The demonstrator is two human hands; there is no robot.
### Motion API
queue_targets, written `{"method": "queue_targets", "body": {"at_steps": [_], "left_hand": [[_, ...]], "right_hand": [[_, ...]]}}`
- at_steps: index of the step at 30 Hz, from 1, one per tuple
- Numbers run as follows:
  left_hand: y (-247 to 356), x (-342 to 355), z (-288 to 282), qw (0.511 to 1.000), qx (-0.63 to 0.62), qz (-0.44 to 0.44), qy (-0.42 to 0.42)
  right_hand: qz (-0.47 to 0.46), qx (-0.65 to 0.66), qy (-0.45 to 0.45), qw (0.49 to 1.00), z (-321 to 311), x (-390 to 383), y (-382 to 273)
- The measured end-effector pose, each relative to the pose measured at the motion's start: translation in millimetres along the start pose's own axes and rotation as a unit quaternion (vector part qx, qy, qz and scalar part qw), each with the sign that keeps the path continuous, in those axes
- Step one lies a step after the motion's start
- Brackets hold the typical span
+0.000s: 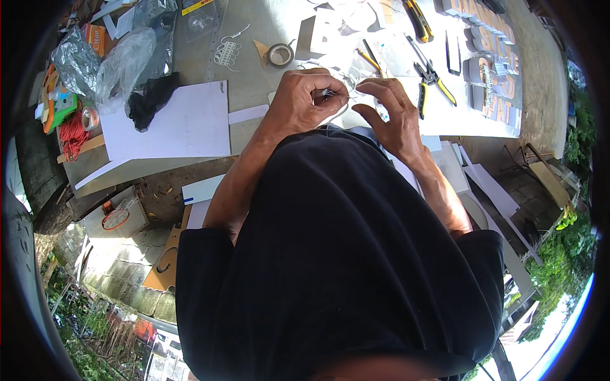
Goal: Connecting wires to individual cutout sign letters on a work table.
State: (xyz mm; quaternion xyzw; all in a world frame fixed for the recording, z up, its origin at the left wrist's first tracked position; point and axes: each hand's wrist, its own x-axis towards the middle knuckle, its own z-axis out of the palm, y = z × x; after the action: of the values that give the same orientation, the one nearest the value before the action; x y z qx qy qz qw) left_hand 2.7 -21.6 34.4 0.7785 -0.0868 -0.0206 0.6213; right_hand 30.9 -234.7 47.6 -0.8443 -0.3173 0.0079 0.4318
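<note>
Close to my body at the table's near edge, my left hand (298, 101) is closed, thumb and forefinger pinching a thin wire (338, 113). A loop of the wire hangs below the fingertips; whatever else the fist holds is hidden. Just to the right, my right hand (397, 120) has its thumb and fingers apart, with nothing visible between them. Its fingertips are near the wire's end. Beyond the hands lie a roll of tape (280, 55), a bundle of white wire (227, 54) and a slim yellow-and-black tool (369, 58).
Yellow-and-black pliers (429, 77), a utility knife (418, 21) and tweezers (453, 52) lie at the right. Rows of pale cut-out pieces (486, 76) stand beyond them. At left are a white sheet (178, 130), plastic bags (127, 70) and red cord (73, 134).
</note>
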Motion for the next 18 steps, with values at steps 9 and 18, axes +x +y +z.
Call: {"method": "queue_targets", "body": {"at_steps": [9,18], "left_hand": [[4,-1,2,1.0,-0.01,-0.021,-0.013],[-3,-1,8,0.998,0.005,0.066,0.021]], "right_hand": [[-0.204,-0.153,0.027,0.967,4,-5,5],[0.371,0.391,-0.098,0.836,-5,-4,-10]]}}
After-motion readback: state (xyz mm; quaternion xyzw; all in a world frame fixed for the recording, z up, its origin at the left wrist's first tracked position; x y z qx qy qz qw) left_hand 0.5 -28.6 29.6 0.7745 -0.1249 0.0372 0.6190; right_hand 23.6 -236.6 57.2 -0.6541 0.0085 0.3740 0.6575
